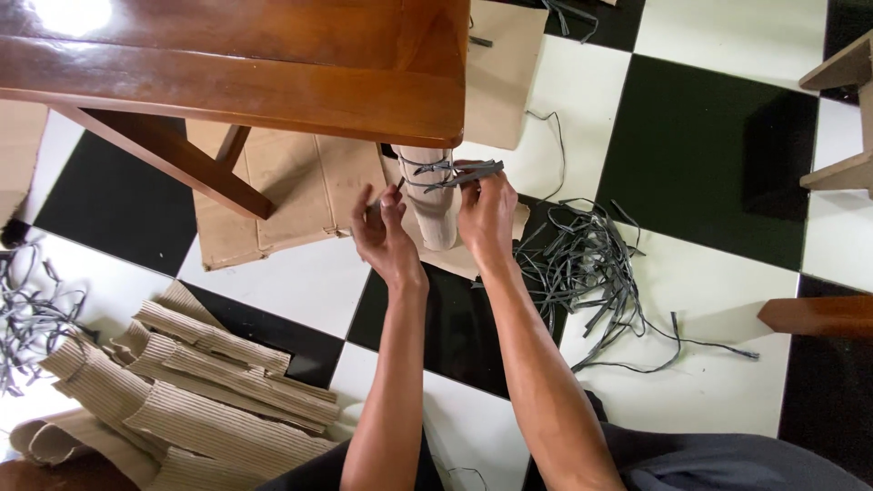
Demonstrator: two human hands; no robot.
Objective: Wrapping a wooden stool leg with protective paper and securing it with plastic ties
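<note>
The right hand [487,211] pinches between its fingertips the end of a grey strap [455,175], closed on it; the left hand [386,235] is also closed, its fingers pinching another end of the strap near the table leg [433,202]. The strap goes around this pale leg in two or three turns, just under the table [273,73] top; both hands are beside the leg, the left one on its left side and the right one on its right.

One loose heap of grey strips [587,273] lies on the checkered floor [718,155] to the right of the right hand; a second, smaller heap [32,314] lies at the left edge. One flat brown cardboard sheet [282,195] lies under the table; another sheet [505,73] is behind it. Near the lower left there is one pile of corrugated pieces [191,391], maybe six or seven; the exact number I cannot tell.
</note>
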